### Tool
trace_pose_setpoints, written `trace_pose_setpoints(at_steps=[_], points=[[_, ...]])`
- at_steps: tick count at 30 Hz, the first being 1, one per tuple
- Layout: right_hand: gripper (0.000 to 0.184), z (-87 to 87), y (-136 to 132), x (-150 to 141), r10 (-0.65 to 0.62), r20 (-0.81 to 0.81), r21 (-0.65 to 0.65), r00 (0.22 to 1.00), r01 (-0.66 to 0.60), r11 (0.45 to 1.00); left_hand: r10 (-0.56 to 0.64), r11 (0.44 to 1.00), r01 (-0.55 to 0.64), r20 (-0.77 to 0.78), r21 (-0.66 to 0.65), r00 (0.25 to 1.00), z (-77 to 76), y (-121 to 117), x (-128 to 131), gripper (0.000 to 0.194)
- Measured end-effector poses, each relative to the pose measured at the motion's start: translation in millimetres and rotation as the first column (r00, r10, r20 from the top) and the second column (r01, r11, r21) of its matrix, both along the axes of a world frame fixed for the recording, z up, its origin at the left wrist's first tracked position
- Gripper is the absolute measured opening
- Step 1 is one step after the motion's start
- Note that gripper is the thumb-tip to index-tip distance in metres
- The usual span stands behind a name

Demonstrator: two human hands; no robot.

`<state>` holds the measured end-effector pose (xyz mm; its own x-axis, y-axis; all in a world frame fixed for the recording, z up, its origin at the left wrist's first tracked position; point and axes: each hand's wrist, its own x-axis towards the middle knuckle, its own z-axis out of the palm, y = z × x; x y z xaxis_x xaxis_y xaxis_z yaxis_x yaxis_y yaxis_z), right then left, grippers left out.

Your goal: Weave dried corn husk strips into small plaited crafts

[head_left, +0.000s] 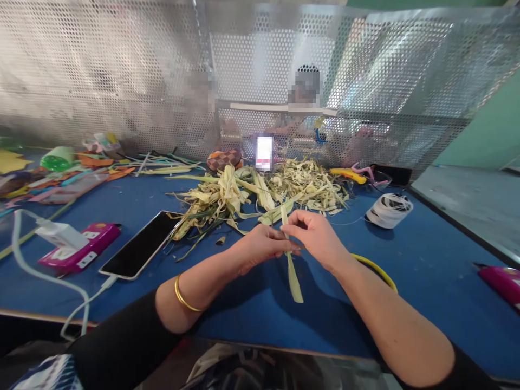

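A pale green strip of dried husk [294, 281] stands nearly upright between my two hands, its wider end hanging down over the blue table. My left hand [266, 245] pinches it around the middle from the left. Just above, the fingers of my right hand [309, 230] are closed on the same strip; its thumb and forefinger meet near the strip's upper part. Behind my hands lies a loose heap of husks [231, 192], with a pile of finer shredded husk [312, 184] to its right.
A phone [140, 246] on a charging cable and a magenta power strip [81, 246] lie at left. White thread [389, 210] stands at right, near yellow-handled scissors [349, 174]. A yellow hoop [376, 268] is under my right forearm. A perforated metal screen [252, 54] closes the back; people show behind it.
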<state>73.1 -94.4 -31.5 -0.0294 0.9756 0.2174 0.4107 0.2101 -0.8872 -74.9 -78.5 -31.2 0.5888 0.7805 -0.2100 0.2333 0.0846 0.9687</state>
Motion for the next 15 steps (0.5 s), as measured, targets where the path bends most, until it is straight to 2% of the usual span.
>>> trace_pose_setpoints(at_steps=[6,9,13,15], points=[[0.020,-8.9,0.9,-2.2,-0.128,0.012,0.076,0.992,0.127,0.989,-0.097,0.995,0.097,-0.021,0.011,0.995,1.7,-1.4,-1.4,0.035],[0.019,-8.0,-0.2,-1.4,-0.140,0.023,0.087,0.990,0.138,0.987,-0.113,0.994,0.113,-0.037,0.002,0.993,3.4,-2.0,-2.2,0.034],[0.021,-3.4,4.8,9.0,-0.124,-0.005,0.073,0.992,0.124,0.990,-0.053,0.998,0.054,0.027,-0.022,0.998,2.8,0.6,-2.9,0.034],[0.023,-0.9,9.4,16.5,-0.197,-0.067,0.113,0.978,0.203,0.973,0.004,0.999,0.000,0.083,-0.049,0.997,0.9,3.3,-2.9,0.037]])
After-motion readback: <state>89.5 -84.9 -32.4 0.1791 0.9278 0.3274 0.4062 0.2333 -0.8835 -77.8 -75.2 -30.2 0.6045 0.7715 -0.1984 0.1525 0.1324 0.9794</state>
